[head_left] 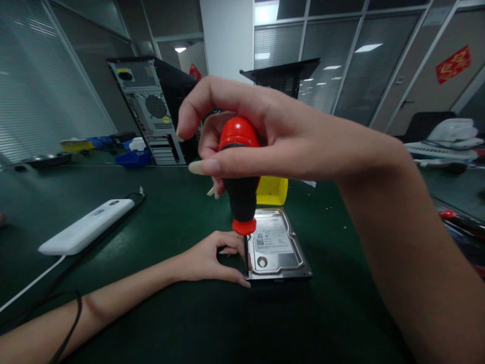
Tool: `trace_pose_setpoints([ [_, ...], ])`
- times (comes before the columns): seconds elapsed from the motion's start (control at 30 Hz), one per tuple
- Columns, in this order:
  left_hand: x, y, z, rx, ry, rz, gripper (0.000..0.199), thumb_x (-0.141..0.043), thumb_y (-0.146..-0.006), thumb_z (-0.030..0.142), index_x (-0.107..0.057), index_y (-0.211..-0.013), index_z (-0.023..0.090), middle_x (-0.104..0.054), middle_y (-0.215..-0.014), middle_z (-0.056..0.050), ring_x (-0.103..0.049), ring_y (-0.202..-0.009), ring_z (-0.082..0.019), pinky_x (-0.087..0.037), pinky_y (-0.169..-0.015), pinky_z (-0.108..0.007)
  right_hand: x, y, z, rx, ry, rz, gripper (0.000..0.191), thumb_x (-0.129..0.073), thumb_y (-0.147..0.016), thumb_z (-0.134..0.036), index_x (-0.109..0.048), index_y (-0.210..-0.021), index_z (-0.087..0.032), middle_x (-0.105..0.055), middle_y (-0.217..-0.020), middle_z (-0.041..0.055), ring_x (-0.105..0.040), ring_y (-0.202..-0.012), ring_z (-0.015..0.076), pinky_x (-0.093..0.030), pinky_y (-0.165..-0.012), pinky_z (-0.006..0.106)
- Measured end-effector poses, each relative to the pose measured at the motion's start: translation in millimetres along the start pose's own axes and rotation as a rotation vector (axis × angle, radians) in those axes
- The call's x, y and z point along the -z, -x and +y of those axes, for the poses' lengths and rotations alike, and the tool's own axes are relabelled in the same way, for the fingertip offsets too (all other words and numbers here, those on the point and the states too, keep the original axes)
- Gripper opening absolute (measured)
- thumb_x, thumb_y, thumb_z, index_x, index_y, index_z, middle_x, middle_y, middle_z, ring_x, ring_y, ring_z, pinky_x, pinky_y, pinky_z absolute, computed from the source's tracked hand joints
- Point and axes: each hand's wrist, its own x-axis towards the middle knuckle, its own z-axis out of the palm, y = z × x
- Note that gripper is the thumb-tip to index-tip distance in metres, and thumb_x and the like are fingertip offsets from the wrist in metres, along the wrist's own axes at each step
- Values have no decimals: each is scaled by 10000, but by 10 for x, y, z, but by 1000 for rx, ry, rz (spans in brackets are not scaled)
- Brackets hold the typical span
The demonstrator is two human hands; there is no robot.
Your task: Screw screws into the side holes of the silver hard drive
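A dark green bench point(189, 323) is stretching across the room toward glass partition walls point(341, 76) with blinds. Ceiling lights point(368, 48) are glowing behind the glass. A white pillar point(227, 40) is standing at the back. A computer tower point(151, 111) is sitting at the bench's far edge, showing its rear panel. A red paper decoration point(453, 63) is hanging on the right-hand glass, above a dark chair point(424, 124).

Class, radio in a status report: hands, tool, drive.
Right hand grips screwdriver upright. Left hand steadies hard drive at its edge. Nothing obstructing.
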Motion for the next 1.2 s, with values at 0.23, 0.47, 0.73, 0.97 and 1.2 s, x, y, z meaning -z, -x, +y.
trace_pose_setpoints([
  [0.23,3,-9,-64,-5,6,5,177,-760,-689,295,-706,-757,141,-572,-701,3,-422,-588,-97,-286,-502,-221,-12,-13,-27,7,-11,13,276,-310,-902,-362,-477,-1073,-225,-564,-1044,-58,-526,-1098,98,-530,-795,125],
  [0.47,-9,-13,-47,37,-19,-22,230,-740,-695,353,-709,-762,134,-614,-732,-26,-496,-665,-140,-329,-529,-228,-28,-9,-64,28,-20,15,311,-278,-914,-399,-462,-1071,-205,-540,-1056,-34,-528,-1086,81,-527,-825,145],
  [0.73,5,-16,-38,14,-48,-32,215,-744,-705,341,-701,-760,138,-557,-703,-2,-450,-622,-116,-313,-531,-233,34,60,-87,145,-93,120,479,-124,-896,-478,-482,-1053,-201,-475,-1087,-26,-444,-1183,110,-488,-785,130],
  [0.97,17,-10,-67,-14,-32,-65,140,-742,-727,261,-693,-816,166,-560,-789,-2,-434,-677,-114,-303,-549,-231,219,283,-51,327,98,186,597,29,-855,-427,-441,-1114,-165,-473,-943,-64,-554,-847,41,-459,-770,218],
  [1.2,23,-5,-74,-3,-28,-69,127,-752,-715,212,-685,-812,167,-545,-796,8,-434,-686,-105,-296,-548,-218,255,317,-57,161,109,245,488,-90,-873,-353,-364,-1197,-112,-520,-901,-61,-568,-955,92,-477,-761,192],
])
